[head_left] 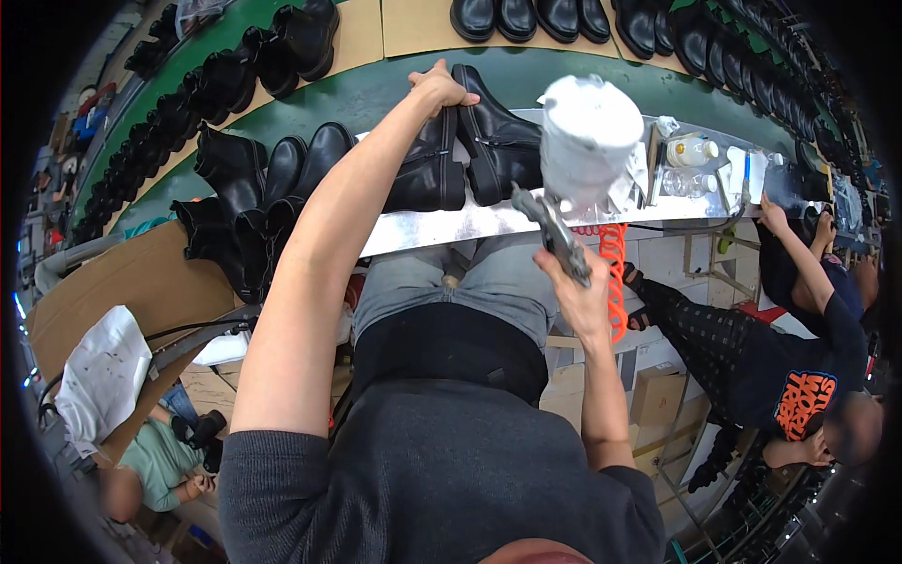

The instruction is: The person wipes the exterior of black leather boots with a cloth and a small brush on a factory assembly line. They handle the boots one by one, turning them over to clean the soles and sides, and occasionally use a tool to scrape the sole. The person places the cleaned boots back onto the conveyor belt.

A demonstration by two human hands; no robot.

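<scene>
My right hand (584,299) is wrapped around the handle of a metal spray gun (556,237), which has a large white cup (590,141) on top. The gun's nozzle points toward a pair of black ankle boots lying on their sides on a shiny metal-topped bench (413,233). At the far edge, my left hand (440,89) grips the top of the right boot (498,141), with the thumb across its opening. Partly under my left forearm lies the left boot (427,174), its zip showing. Whether any spray leaves the nozzle cannot be made out.
An orange coiled hose (613,291) hangs beside my right wrist. More black boots (230,179) crowd the left, and rows of shoes (531,17) line the green conveyor (395,70). Clear plastic bottles (691,150) stand at right. A co-worker (789,357) works there; another person (160,465) sits lower left.
</scene>
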